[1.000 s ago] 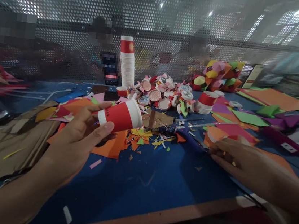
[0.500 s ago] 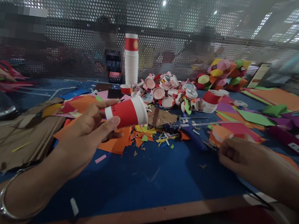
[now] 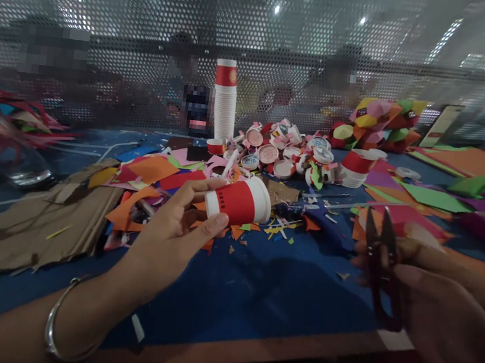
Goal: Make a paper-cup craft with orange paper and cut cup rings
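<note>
A red and white paper cup [image 3: 240,202] lies tilted on its side in my left hand [image 3: 179,227], pinched near its base between thumb and fingers. The cup's wider rim faces right, and it is held above the blue table [image 3: 256,289]. On the right, my right hand [image 3: 436,293] is closed around a pair of dark scissors [image 3: 385,264]. Their blades stand slightly apart and point up. Some fingers of that hand are hidden behind the scissors or blurred.
A tall stack of paper cups [image 3: 225,103] stands at the back, near a heap of cut cup bottoms [image 3: 272,153]. Several nested cups [image 3: 356,169] sit to its right. Flattened cardboard [image 3: 37,227] lies at left; coloured paper [image 3: 151,167] and scraps are scattered about. A perforated screen [image 3: 260,36] rises behind.
My right hand has lifted the scissors from the table's right side, blades now upward. The cup in my left hand appears farther right and slightly lower. The whole view has shifted a little.
</note>
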Action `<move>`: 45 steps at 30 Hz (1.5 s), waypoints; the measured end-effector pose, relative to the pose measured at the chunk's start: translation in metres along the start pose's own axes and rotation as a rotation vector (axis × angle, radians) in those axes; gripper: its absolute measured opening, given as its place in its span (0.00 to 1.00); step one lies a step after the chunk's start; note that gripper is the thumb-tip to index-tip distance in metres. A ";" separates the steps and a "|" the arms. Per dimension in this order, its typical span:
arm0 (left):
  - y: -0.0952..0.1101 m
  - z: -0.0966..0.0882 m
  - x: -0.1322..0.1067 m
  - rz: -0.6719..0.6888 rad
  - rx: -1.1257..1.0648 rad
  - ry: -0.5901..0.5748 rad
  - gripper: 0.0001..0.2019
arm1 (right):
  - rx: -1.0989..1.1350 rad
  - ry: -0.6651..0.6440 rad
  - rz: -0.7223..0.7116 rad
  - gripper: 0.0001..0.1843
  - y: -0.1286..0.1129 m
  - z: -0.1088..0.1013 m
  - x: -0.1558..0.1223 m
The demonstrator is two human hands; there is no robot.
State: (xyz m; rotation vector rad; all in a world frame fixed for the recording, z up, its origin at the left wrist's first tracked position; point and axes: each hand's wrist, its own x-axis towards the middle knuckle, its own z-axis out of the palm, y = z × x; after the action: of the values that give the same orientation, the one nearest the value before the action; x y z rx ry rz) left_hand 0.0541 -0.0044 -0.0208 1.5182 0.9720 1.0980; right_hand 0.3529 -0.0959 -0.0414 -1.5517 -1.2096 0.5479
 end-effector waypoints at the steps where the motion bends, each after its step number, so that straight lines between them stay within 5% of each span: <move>1: -0.001 0.001 -0.002 -0.008 0.002 -0.013 0.23 | 0.222 0.005 0.145 0.08 -0.004 0.009 -0.001; 3: -0.003 0.002 -0.004 -0.014 0.018 -0.037 0.22 | 0.454 -0.052 0.312 0.04 -0.012 0.026 -0.004; 6: -0.007 0.005 -0.006 -0.029 0.013 -0.056 0.25 | 0.587 -0.122 0.269 0.03 -0.020 0.047 -0.010; 16: -0.008 0.011 -0.012 -0.041 -0.041 -0.045 0.29 | 0.682 -0.205 0.402 0.27 -0.043 0.091 -0.034; 28: -0.002 0.018 -0.015 0.041 -0.074 -0.020 0.22 | 0.802 -0.408 0.485 0.21 -0.053 0.098 -0.035; 45: -0.007 0.017 -0.014 0.001 -0.090 0.039 0.28 | 0.807 -0.471 0.488 0.20 -0.051 0.096 -0.033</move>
State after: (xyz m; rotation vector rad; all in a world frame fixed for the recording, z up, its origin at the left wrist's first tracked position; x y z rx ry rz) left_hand 0.0668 -0.0204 -0.0314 1.4295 0.9354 1.1606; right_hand 0.2398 -0.0851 -0.0369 -1.0126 -0.7505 1.5711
